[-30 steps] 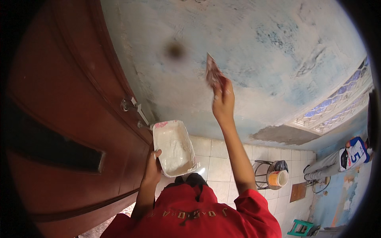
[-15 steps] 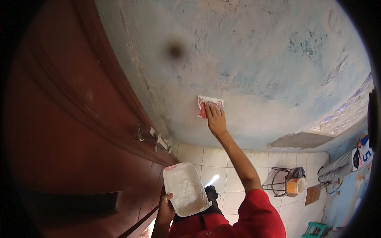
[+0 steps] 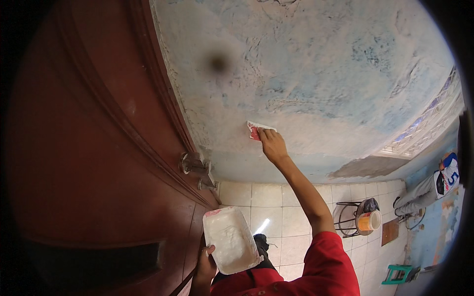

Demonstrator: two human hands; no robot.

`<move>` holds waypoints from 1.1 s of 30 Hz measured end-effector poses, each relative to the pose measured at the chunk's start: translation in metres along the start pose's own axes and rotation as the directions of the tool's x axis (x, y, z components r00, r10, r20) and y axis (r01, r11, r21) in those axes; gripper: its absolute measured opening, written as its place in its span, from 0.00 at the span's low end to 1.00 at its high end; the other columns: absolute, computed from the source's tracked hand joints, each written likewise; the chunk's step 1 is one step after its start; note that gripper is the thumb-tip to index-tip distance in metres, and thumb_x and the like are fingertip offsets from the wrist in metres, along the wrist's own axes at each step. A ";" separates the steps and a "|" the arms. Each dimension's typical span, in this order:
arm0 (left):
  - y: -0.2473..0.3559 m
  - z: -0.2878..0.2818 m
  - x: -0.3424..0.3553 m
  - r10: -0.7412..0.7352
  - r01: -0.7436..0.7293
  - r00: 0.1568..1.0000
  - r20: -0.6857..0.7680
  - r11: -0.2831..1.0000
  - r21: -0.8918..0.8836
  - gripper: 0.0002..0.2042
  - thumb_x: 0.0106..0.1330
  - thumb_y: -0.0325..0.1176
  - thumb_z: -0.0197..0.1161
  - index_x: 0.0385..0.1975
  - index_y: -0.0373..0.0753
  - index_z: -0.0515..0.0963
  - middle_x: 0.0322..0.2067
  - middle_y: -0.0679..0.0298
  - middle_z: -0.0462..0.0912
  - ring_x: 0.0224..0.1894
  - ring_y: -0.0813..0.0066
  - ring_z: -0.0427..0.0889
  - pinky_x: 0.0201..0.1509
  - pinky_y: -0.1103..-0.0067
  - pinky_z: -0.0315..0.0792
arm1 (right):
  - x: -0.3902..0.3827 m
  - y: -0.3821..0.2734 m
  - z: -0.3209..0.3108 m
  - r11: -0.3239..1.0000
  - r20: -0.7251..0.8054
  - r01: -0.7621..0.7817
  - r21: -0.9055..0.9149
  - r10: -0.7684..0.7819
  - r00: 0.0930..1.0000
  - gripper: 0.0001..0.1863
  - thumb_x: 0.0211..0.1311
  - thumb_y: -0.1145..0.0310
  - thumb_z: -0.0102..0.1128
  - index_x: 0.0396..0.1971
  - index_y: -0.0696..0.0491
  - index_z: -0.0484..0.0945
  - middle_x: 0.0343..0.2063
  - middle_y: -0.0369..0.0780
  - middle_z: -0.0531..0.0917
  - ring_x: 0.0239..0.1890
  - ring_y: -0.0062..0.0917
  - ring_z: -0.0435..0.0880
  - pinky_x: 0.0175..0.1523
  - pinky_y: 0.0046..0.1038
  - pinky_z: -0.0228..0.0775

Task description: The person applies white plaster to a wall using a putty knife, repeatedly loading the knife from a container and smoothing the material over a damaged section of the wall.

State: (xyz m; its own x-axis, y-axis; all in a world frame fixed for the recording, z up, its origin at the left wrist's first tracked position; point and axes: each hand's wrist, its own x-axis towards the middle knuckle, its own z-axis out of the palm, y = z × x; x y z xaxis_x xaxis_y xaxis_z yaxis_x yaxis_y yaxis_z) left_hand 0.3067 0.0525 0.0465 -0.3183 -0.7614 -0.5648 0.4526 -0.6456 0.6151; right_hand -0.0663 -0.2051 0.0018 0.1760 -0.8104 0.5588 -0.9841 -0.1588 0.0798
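My right hand is closed on a red putty spreader smeared with white paste. The spreader lies against the patchy pale blue and white wall, tilted so that its face looks narrow. Low in front of my body, my left hand grips the left side of a white rectangular tray, thumb over the rim. White putty lies in the tray, and a reddish patch shows at its far left corner.
A brown door with a metal latch stands at the left. On the tiled floor to the right is a round stool beside an orange and white bucket. Farther right are a person and a green stool.
The spreader has turned more edge-on, and my right hand has tilted with it. The view has shifted, so the door and latch appear farther right. My left hand still holds the tray.
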 end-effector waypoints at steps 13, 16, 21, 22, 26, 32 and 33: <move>-0.007 -0.024 0.006 -0.044 0.046 0.996 0.077 0.999 -0.026 0.35 0.60 0.43 0.57 0.65 0.27 0.63 0.61 0.50 0.73 0.64 0.59 0.72 0.67 0.67 0.65 | -0.017 0.058 -0.011 0.985 -0.234 -0.150 -0.084 0.127 0.964 0.29 0.60 0.75 0.50 0.65 0.56 0.69 0.56 0.48 0.77 0.58 0.42 0.76 0.63 0.41 0.66; -0.006 -0.026 0.006 -0.057 0.058 0.997 0.061 0.998 -0.029 0.34 0.61 0.43 0.58 0.64 0.27 0.64 0.59 0.50 0.74 0.63 0.59 0.73 0.66 0.67 0.66 | -0.055 0.031 0.013 0.985 -0.170 -0.172 -0.024 0.165 0.971 0.27 0.60 0.76 0.49 0.62 0.58 0.70 0.56 0.47 0.78 0.59 0.40 0.76 0.61 0.40 0.68; -0.014 -0.038 0.012 -0.015 0.016 1.000 0.020 0.999 -0.041 0.36 0.58 0.46 0.60 0.63 0.28 0.65 0.56 0.50 0.77 0.57 0.55 0.78 0.63 0.63 0.71 | 0.007 0.005 -0.043 0.988 -0.232 -0.114 0.106 0.136 0.963 0.26 0.58 0.77 0.51 0.60 0.57 0.72 0.52 0.45 0.80 0.57 0.38 0.77 0.57 0.37 0.71; -0.015 -0.039 0.013 -0.024 0.026 0.999 0.039 0.998 -0.050 0.36 0.58 0.46 0.61 0.63 0.28 0.65 0.56 0.50 0.77 0.57 0.55 0.77 0.63 0.63 0.71 | 0.036 -0.001 -0.070 0.994 -0.295 -0.076 0.074 0.094 0.951 0.27 0.58 0.77 0.51 0.60 0.57 0.72 0.53 0.45 0.79 0.58 0.38 0.77 0.58 0.38 0.70; -0.004 -0.023 0.008 -0.044 0.046 0.997 0.061 0.998 -0.032 0.36 0.57 0.46 0.61 0.63 0.28 0.66 0.56 0.49 0.77 0.58 0.54 0.77 0.63 0.63 0.71 | 0.124 -0.023 -0.126 0.992 -0.442 0.008 -0.125 -0.063 0.895 0.28 0.59 0.75 0.51 0.62 0.59 0.69 0.58 0.46 0.76 0.61 0.37 0.74 0.60 0.40 0.67; 0.004 -0.009 0.000 0.001 -0.001 1.000 0.012 1.000 -0.021 0.35 0.57 0.45 0.60 0.62 0.29 0.67 0.57 0.50 0.77 0.57 0.55 0.78 0.63 0.64 0.70 | 0.062 -0.015 0.004 0.977 -0.192 0.046 -0.206 -0.086 0.978 0.29 0.62 0.69 0.49 0.65 0.60 0.67 0.63 0.46 0.72 0.64 0.38 0.71 0.66 0.42 0.62; 0.003 -0.014 0.002 -0.012 0.012 1.000 -0.007 1.000 0.000 0.35 0.57 0.45 0.59 0.63 0.29 0.66 0.57 0.51 0.76 0.58 0.56 0.77 0.63 0.64 0.70 | 0.031 -0.015 0.029 0.979 -0.160 0.070 -0.191 -0.101 0.982 0.30 0.62 0.69 0.49 0.65 0.60 0.66 0.63 0.46 0.72 0.64 0.38 0.71 0.67 0.42 0.61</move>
State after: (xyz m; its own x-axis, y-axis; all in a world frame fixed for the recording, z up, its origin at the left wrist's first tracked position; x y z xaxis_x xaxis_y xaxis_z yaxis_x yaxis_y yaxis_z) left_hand 0.3191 0.0498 0.0397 -0.3184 -0.7529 -0.5759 0.4484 -0.6549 0.6082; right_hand -0.0450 -0.2448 -0.0061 0.2687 -0.6892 0.6729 -0.9558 -0.1043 0.2749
